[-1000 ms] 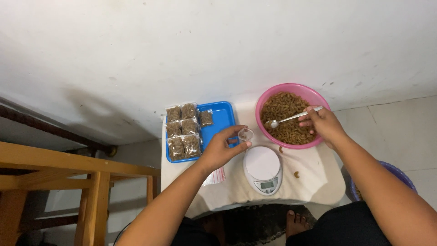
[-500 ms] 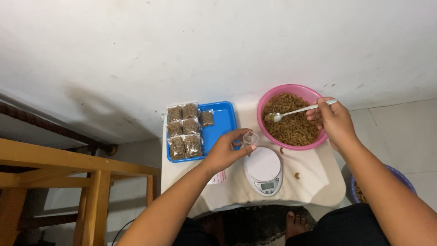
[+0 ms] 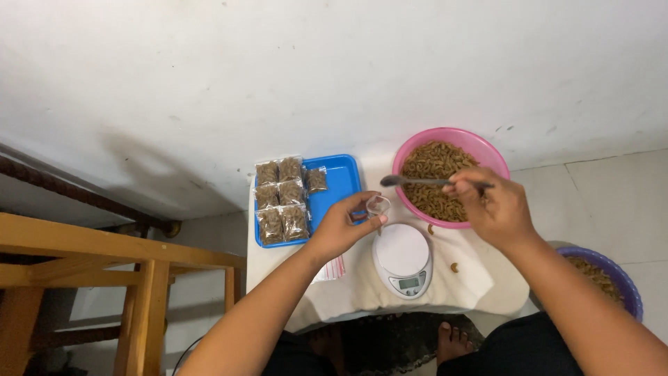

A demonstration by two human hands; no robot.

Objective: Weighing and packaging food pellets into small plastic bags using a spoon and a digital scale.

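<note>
Holding, left hand (image 3: 341, 230): fingers pinch a small clear bag (image 3: 378, 206) above the scale (image 3: 402, 259).
Right hand (image 3: 489, 207): fingers grip a spoon (image 3: 410, 181), its bowl near the bag, beside the pink bowl (image 3: 417, 143).
Tray (image 3: 341, 177): filled bags.
</note>
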